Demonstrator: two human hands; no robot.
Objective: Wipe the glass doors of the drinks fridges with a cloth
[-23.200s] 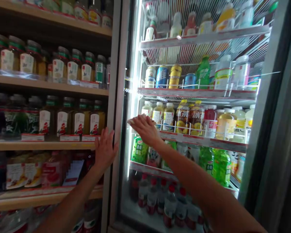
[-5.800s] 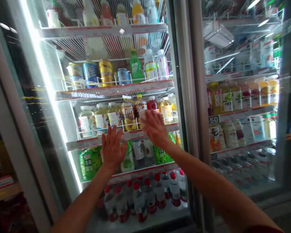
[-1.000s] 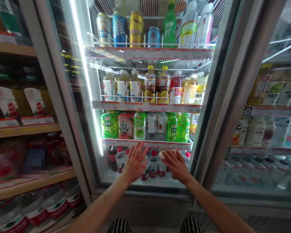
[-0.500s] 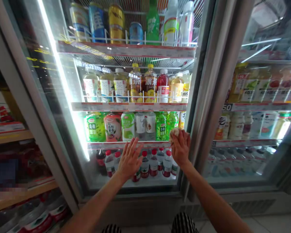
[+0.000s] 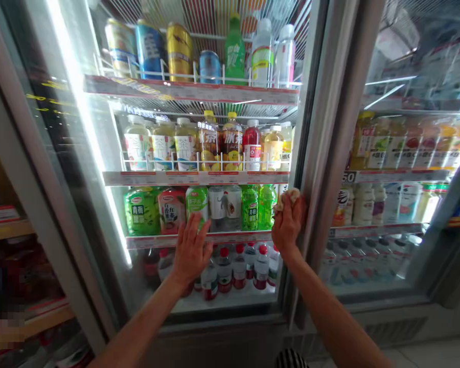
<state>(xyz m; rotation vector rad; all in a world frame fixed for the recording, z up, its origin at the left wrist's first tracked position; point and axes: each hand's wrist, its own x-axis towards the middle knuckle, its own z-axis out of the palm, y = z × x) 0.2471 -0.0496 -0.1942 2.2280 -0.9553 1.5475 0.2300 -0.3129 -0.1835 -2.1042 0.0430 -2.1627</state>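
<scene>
While I watch from a distance, I list at near centre one left hand (image 5: 191, 254), fingers loosely spread, palm toward the glass door (image 5: 230, 317), nothing in its grip, contact with the glass uncertain; and to its right, one right hand (image 5: 286, 227), fingers bent over a crumpled pale cloth (image 5: 291, 195) at the door's right side, just beside the metal frame (image 5: 331, 128). Behind the glass, top to bottom, I record cans (image 5: 179, 51), tea bottles (image 5: 186, 148), green bottles (image 5: 140, 212) and red-capped bottles (image 5: 224, 273); at far left, a wooden shelf (image 5: 11, 229).
</scene>
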